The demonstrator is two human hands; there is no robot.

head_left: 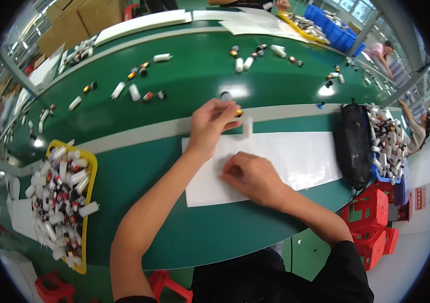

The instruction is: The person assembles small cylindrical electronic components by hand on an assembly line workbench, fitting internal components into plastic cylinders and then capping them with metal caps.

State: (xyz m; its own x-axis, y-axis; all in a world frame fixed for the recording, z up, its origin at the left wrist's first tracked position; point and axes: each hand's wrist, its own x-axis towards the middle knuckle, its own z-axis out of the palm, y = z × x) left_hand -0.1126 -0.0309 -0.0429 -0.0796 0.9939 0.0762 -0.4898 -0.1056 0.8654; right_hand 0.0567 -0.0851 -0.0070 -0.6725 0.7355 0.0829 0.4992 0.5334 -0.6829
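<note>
My left hand [211, 123] reaches over the far edge of a white sheet [295, 159], its thumb and fingers pinched together. At its fingertips is a small capped piece [226, 96], dark and pale grey, with a yellow-and-black bit [239, 112] showing beside the fingers. A white cylinder [247, 127], smeared by motion, is just right of that hand, apart from the fingers. My right hand [254, 177] is above the sheet, its fingers curled in toward the thumb; whatever they hold, if anything, is hidden.
A yellow tray [91, 177] heaped with white cylinders and small parts stands at the left. On the green belt [189, 76] beyond lie scattered pieces. A black bag [353, 146] and a blue bin [389, 178] full of pieces are at the right, above red stools [369, 212].
</note>
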